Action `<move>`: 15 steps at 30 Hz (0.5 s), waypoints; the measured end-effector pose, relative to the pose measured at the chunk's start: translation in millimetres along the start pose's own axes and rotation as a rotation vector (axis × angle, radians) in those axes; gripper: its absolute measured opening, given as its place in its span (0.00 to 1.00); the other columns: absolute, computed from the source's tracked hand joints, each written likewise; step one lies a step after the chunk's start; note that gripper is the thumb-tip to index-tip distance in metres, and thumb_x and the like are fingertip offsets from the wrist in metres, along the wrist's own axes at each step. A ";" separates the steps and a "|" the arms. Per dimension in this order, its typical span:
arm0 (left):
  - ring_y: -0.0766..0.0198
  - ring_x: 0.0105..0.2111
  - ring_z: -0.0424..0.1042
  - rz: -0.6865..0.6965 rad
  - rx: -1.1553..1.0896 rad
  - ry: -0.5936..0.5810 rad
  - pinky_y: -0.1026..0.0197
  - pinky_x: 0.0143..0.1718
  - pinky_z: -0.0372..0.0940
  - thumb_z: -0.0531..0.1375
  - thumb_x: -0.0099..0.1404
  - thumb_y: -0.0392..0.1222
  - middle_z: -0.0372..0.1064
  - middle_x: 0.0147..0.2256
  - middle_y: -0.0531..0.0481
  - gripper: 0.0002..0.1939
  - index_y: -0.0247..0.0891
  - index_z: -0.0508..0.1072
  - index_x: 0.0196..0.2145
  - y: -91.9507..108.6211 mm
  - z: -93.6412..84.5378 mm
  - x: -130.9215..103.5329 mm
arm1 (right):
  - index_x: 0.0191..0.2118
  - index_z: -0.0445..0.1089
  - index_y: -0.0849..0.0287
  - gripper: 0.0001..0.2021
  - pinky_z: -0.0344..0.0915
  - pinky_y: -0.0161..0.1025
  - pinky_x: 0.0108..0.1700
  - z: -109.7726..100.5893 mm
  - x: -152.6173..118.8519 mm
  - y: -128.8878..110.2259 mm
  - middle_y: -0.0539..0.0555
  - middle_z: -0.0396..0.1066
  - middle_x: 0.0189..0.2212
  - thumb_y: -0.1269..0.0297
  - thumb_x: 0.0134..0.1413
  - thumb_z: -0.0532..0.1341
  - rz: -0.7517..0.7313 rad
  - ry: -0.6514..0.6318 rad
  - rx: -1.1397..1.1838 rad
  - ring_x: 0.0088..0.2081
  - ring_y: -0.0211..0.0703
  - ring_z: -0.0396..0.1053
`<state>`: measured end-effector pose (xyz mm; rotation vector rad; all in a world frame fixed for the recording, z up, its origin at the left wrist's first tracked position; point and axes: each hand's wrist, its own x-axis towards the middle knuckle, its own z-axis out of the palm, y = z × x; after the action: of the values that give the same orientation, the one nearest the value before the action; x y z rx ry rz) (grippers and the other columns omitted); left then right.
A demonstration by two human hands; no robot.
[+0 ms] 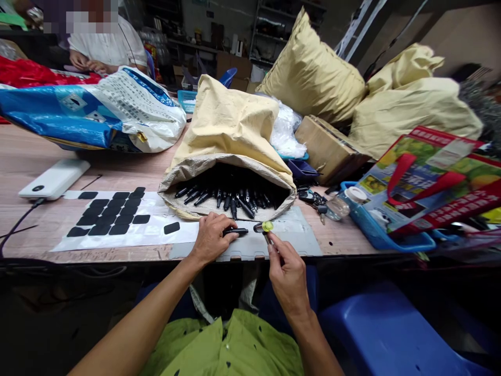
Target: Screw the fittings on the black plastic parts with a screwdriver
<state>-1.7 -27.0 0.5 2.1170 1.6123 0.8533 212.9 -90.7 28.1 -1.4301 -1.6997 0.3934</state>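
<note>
My left hand [212, 236] is closed on a black pen-like piece [239, 231], holding it low over a grey board [309, 237] at the table's front edge. In my right hand [287, 269] I pinch a slim, shiny tool with a round yellow-green end [267, 226]. That end is beside a small dark piece [258, 227], and I cannot tell whether they touch. Just behind my hands lies a beige cloth sack [230, 117], its mouth facing me, with many black pen-like pieces [235, 203] inside. Left of my left hand, black rounded patches [102, 223] stick to a white sheet [146, 239].
A white power bank [55, 179] with a cable lies at left, before a blue-and-white bag [97, 112]. To the right are keys [321, 208], a blue basket [376, 237] and a colourful carrier bag [438, 183]. Large stuffed sacks [313, 73] stand behind. Another person [113, 49] sits across.
</note>
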 end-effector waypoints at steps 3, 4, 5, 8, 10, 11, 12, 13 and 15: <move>0.56 0.43 0.66 0.034 0.015 -0.004 0.50 0.48 0.53 0.65 0.65 0.46 0.75 0.37 0.52 0.05 0.47 0.80 0.39 -0.7 -0.2 -1.1 | 0.57 0.74 0.54 0.17 0.71 0.46 0.56 2.2 -1.6 -0.5 0.58 0.76 0.49 0.65 0.69 0.54 -0.001 -0.010 0.002 0.51 0.48 0.74; 0.56 0.43 0.66 0.043 0.018 -0.007 0.51 0.48 0.54 0.64 0.66 0.46 0.75 0.37 0.52 0.06 0.47 0.80 0.39 -1.0 -0.2 -1.2 | 0.57 0.74 0.54 0.17 0.71 0.46 0.56 3.0 -2.1 -0.6 0.59 0.77 0.49 0.65 0.69 0.54 -0.001 -0.013 0.003 0.51 0.48 0.74; 0.56 0.43 0.66 0.049 0.019 -0.013 0.51 0.47 0.54 0.63 0.67 0.47 0.74 0.37 0.52 0.06 0.47 0.80 0.39 -1.4 -0.1 -1.3 | 0.57 0.74 0.54 0.17 0.71 0.46 0.55 3.8 -2.6 -0.7 0.59 0.77 0.49 0.65 0.69 0.54 -0.002 -0.012 0.003 0.51 0.48 0.74; 0.57 0.41 0.67 0.049 0.015 -0.025 0.52 0.46 0.55 0.59 0.71 0.47 0.73 0.35 0.50 0.10 0.46 0.80 0.37 -3.5 1.4 -0.5 | 0.57 0.74 0.54 0.17 0.71 0.47 0.55 5.7 -3.6 -0.5 0.59 0.77 0.49 0.65 0.68 0.54 -0.005 -0.009 0.007 0.51 0.48 0.74; 0.58 0.40 0.67 0.033 0.012 -0.019 0.53 0.45 0.55 0.55 0.73 0.48 0.72 0.34 0.50 0.15 0.44 0.80 0.35 -5.6 3.1 0.4 | 0.58 0.73 0.53 0.18 0.71 0.47 0.55 6.5 -3.7 0.5 0.59 0.77 0.49 0.65 0.68 0.54 0.002 -0.013 0.015 0.50 0.49 0.74; 0.58 0.39 0.67 0.024 0.009 -0.011 0.53 0.44 0.56 0.54 0.74 0.48 0.71 0.33 0.49 0.16 0.43 0.79 0.34 -6.8 4.0 0.9 | 0.58 0.73 0.53 0.18 0.71 0.48 0.55 6.7 -3.8 1.3 0.59 0.77 0.49 0.65 0.68 0.54 0.008 -0.014 0.020 0.50 0.49 0.74; 0.58 0.39 0.67 0.015 0.003 0.001 0.54 0.44 0.56 0.53 0.74 0.48 0.71 0.32 0.49 0.17 0.42 0.78 0.33 -7.8 4.8 1.3 | 0.58 0.73 0.54 0.17 0.71 0.48 0.55 6.8 -3.8 2.4 0.59 0.77 0.49 0.64 0.68 0.55 0.018 -0.012 0.025 0.51 0.49 0.74; 0.59 0.38 0.67 0.010 -0.007 0.013 0.55 0.43 0.56 0.53 0.74 0.48 0.70 0.32 0.50 0.18 0.41 0.77 0.32 -8.7 5.4 1.7 | 0.58 0.74 0.54 0.17 0.71 0.47 0.55 6.9 -3.9 3.7 0.59 0.77 0.49 0.64 0.68 0.55 0.029 -0.007 0.031 0.51 0.49 0.74; 0.59 0.37 0.68 0.000 -0.035 0.032 0.56 0.42 0.57 0.51 0.75 0.48 0.70 0.31 0.50 0.20 0.40 0.75 0.29 -9.5 5.4 2.3 | 0.57 0.74 0.55 0.17 0.71 0.47 0.55 6.8 -4.0 6.6 0.59 0.76 0.50 0.64 0.68 0.56 0.053 0.007 0.043 0.51 0.49 0.74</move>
<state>-4.8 -21.5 -8.7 2.0901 1.6013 0.9137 211.9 -90.6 17.8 -1.4457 -1.6411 0.4513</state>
